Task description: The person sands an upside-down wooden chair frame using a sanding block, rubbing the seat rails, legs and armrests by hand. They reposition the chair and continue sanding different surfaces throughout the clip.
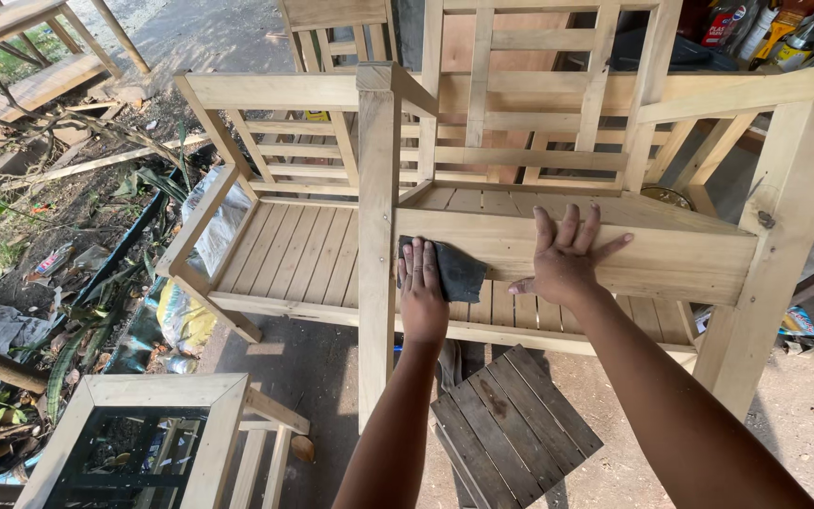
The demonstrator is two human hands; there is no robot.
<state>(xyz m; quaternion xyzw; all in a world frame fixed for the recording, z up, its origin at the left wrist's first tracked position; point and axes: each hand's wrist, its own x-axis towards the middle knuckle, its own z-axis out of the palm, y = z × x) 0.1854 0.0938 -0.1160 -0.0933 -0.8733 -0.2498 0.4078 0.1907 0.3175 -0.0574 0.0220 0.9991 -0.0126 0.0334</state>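
Sanding looks underway: the left hand [422, 297] presses a dark sandpaper [454, 269] flat against the bench rail [671, 259], fingers extended on it. The right hand [562, 259] lies splayed, gripping nothing, bracing the rail. Next, probably strokes along the grain.

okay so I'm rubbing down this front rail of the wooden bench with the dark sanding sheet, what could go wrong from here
1. The left hand presses the dark sanding sheet with bare fingers on the raw front rail; a slip over the edge could mean splinters or scraped knuckles.
2. The right hand lies flat on the same rail, in the sheet's path, so a long stroke might run into it.
3. The small dark slatted panel sits below near the feet and may be a trip hazard.
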